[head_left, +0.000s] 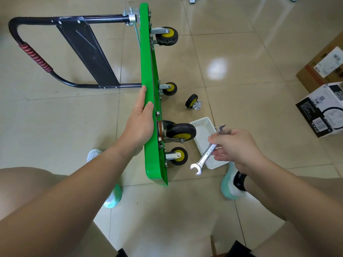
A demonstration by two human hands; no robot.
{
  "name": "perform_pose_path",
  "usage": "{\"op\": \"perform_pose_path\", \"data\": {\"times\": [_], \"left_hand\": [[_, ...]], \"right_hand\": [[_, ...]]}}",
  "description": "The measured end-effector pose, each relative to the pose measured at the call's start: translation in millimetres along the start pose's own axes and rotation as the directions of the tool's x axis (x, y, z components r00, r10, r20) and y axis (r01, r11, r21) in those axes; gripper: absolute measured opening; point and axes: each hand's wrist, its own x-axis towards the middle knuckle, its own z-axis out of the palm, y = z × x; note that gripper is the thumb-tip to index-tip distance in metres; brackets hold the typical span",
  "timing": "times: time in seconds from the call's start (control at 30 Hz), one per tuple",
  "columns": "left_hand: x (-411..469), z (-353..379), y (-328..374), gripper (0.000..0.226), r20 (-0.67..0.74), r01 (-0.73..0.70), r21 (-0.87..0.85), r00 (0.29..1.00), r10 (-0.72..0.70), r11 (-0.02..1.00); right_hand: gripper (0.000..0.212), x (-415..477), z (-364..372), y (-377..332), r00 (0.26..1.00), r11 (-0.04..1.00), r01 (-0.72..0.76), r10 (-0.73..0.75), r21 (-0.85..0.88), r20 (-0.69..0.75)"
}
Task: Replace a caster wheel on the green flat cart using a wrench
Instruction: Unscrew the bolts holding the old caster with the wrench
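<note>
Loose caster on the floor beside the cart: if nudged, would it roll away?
The loose caster probably won't roll far: it rests tilted, its metal plate on the glossy tiles, so it may drag, slide or pivot instead. Rubber tyre and steel fork suggest it is rigid and heavy for its size.

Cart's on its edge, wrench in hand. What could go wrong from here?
1. The cart stands on edge with only the left hand resting on its top edge; wrench force could tip it.
2. The right hand pinches the wrench mid-shaft with its fingertips; it may slip, or drop into the basket below.
3. The loose caster lies on the floor beside the cart and could roll away.
</note>
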Motion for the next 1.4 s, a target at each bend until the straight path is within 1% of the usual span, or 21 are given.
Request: {"op": "perform_pose_path", "data": {"times": [0.07,0.13,0.2,0.27,0.37,0.47,0.57,0.67,0.77,0.83,0.93,0.97,1.0,1.07,1.13,1.17,1.23,1.33,1.4], "left_hand": [[0.1,-0.2,0.5,0.056,0.005,-0.006,0.004,1.000,0.006,1.000],[0.1,-0.3,0.9,0.055,0.003,-0.007,0.012,1.000,0.007,1.000],[-0.3,0.2,1.3,0.055,-0.002,-0.003,0.003,1.000,0.003,1.000],[0.7,0.9,0.8,0.055,-0.009,-0.009,0.001,1.000,0.009,1.000],[1.3,0.8,1.1,0.055,-0.008,-0.013,0.010,1.000,0.013,1.000],[2.2,0.9,-1.2,0.055,-0.011,-0.011,0.012,1.000,0.011,1.000],[3.0,0.6,-2.0,0.055,-0.003,-0.008,-0.005,1.000,0.008,1.000],[2.9,0.3,-2.0,0.055,0.006,-0.018,-0.003,1.000,0.018,1.000],[3.6,0.8,-2.0,0.055,0.011,-0.012,-0.011,1.000,0.012,1.000],[3.3,0.6,-2.5,0.055,0.008,-0.012,-0.013,1.000,0.012,1.000],[3.0,0.3,-2.8,0.055,0.014,-0.011,-0.015,1.000,0.011,1.000],[2.6,0.7,-2.2,0.055,0.016,-0.011,-0.017,1.000,0.011,1.000],[2.9,0.4,-2.4,0.055,0.014,-0.012,-0.019,1.000,0.012,1.000],[3.3,0.5,-2.6,0.055,0.009,-0.017,-0.020,1.000,0.017,1.000],[4.2,0.5,-3.6,0.056,0.005,-0.016,-0.023,1.000,0.016,1.000],[4.2,0.3,-3.9,0.056,0.005,-0.013,-0.026,1.000,0.013,1.000],[4.0,-0.1,-3.8,0.055,0.005,-0.013,-0.022,1.000,0.013,1.000],[3.4,0.6,-2.7,0.055,0.000,-0.020,-0.008,1.000,0.020,1.000],[2.4,1.5,-1.5,0.055,0.003,-0.009,-0.006,1.000,0.009,1.000]], "right_hand": [[0.024,2.6,-7.0,5.4,0.996,0.995,-0.079,0.077,0.056,0.037],[0.025,4.7,-10.6,13.6,0.976,0.974,-0.201,0.190,0.109,0.102],[0.024,5.3,-11.3,23.0,0.938,0.932,-0.328,0.303,0.150,0.171],[0.020,3.4,-11.5,33.4,0.896,0.889,-0.422,0.380,0.175,0.228],[0.020,-3.6,-12.6,48.1,0.850,0.850,-0.496,0.433,0.176,0.301],[0.025,-9.9,-14.3,61.7,0.787,0.823,-0.548,0.448,0.147,0.425],[0.029,-16.2,-15.1,69.3,0.710,0.833,-0.550,0.431,0.056,0.557],[0.032,-22.8,-10.7,75.0,0.641,0.863,-0.505,0.388,-0.017,0.662],[0.033,-27.0,-4.8,75.9,0.630,0.897,-0.443,0.323,-0.015,0.707],[0.032,-28.6,-3.4,72.2,0.623,0.903,-0.430,0.285,0.014,0.728],[0.035,-32.4,-4.6,67.0,0.538,0.911,-0.411,0.238,0.005,0.808],[0.036,-34.4,-4.0,66.6,0.535,0.922,-0.386,0.230,-0.006,0.813],[0.036,-35.5,-2.1,67.4,0.564,0.936,-0.352,0.227,-0.018,0.793],[0.037,-35.2,2.9,70.3,0.664,0.958,-0.287,0.218,-0.025,0.716],[0.029,-34.1,7.4,71.7,0.731,0.971,-0.239,0.194,-0.021,0.654],[0.029,-34.6,9.8,71.3,0.746,0.973,-0.232,0.193,-0.023,0.638],[0.041,-37.1,15.8,71.3,0.772,0.974,-0.225,0.183,-0.008,0.608],[0.034,-40.8,27.7,75.5,0.834,0.992,-0.112,0.124,-0.056,0.538],[0.032,-41.5,36.3,77.4,0.853,0.994,-0.051,0.093,-0.096,0.513]]}}
